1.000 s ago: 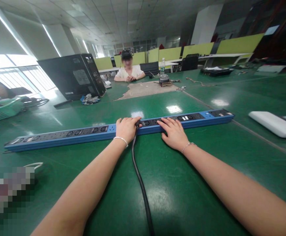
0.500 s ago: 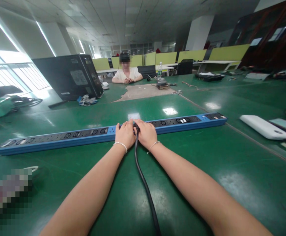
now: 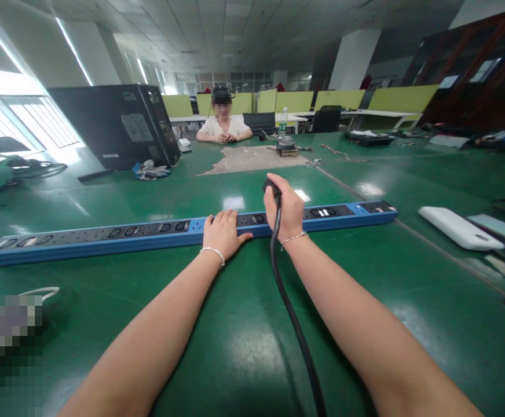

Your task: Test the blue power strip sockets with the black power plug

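Note:
A long blue and black power strip point(image 3: 148, 234) with rows of sockets lies across the green table. My left hand point(image 3: 224, 231) rests on top of it near its middle, open, fingers laid over the strip and thumb stretched to the right. In my right hand point(image 3: 288, 202) is a black plug point(image 3: 271, 186), gripped between thumb and fingers and raised above the strip, to the right of my left hand. Its thick black cable point(image 3: 291, 313) runs down from the hand toward the near table edge. The plug's front end is largely hidden by my fingers.
At the right lies a white power bank-like block point(image 3: 461, 227). A black computer case point(image 3: 117, 127) and gloves point(image 3: 152, 171) stand back left; a blurred-out object point(image 3: 7, 330) is front left. Across the table sits a person point(image 3: 224, 124), near a bottle point(image 3: 283, 121).
My right hand has lifted up and right with the plug, away from the strip and my left hand. The cable moved with it. My left hand stays on the strip, its thumb now spread.

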`<action>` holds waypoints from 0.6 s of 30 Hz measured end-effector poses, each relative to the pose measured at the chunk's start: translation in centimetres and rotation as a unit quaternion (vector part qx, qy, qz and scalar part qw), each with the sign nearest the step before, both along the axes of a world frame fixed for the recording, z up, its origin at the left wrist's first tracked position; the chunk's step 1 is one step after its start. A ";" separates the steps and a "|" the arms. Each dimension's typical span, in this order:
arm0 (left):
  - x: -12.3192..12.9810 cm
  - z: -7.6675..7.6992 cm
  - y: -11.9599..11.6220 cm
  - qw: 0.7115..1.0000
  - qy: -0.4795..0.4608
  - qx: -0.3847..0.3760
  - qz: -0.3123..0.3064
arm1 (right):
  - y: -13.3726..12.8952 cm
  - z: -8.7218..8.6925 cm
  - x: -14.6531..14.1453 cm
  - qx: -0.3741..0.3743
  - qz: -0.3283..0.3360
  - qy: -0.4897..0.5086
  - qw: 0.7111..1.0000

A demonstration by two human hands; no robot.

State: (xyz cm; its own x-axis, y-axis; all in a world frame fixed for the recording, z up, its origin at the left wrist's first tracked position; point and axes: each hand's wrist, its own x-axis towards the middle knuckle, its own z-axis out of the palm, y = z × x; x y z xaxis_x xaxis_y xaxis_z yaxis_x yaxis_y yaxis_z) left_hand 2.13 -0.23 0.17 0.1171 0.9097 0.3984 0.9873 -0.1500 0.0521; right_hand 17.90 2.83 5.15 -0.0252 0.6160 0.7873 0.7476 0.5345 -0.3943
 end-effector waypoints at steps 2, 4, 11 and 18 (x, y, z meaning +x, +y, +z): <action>-0.1 -0.1 0.0 1.000 -0.002 0.001 0.001 | 0.8 -0.1 2.7 -0.021 -0.009 0.017 1.000; -0.2 -0.2 0.1 1.000 -0.002 0.004 0.001 | 1.7 -1.3 5.7 -0.049 -0.022 0.040 0.998; -0.3 -0.3 0.2 1.000 -0.006 0.008 -0.002 | 2.6 -4.8 10.6 -0.092 -0.024 0.049 0.994; -0.2 -0.1 0.2 1.000 -0.007 0.004 0.001 | 2.5 -4.8 10.4 -0.085 0.006 0.037 0.996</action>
State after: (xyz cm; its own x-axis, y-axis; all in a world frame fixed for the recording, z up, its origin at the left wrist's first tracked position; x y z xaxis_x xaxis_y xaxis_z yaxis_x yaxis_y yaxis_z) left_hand 1.93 -0.02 0.03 0.1093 0.9067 0.4073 0.9868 -0.1483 0.0652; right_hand 28.27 5.34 0.38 0.0204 0.7408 0.6714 0.7067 0.4644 -0.5338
